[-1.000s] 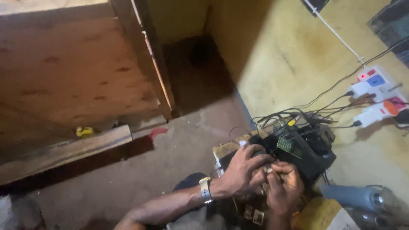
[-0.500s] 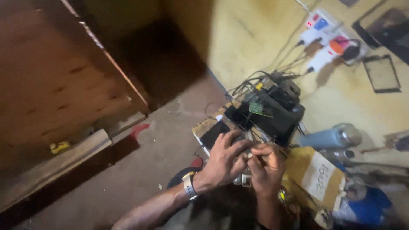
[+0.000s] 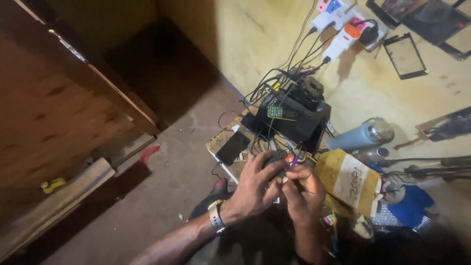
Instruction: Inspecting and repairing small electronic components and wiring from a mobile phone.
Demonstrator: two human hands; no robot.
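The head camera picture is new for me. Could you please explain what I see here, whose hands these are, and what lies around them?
The view comes from a camera worn on a person's head, looking down, so the two bare hands are that person's own. The left hand, with a wristwatch, and the right hand meet over a small dark device; how firmly each grips it is hard to tell. They work above a low small table crowded with tangled black cables, a black box with a small green phone on top, and a dark phone lying flat. Beside it are a brown paper packet and a blue-grey flask. White power strips hang on the yellow wall.
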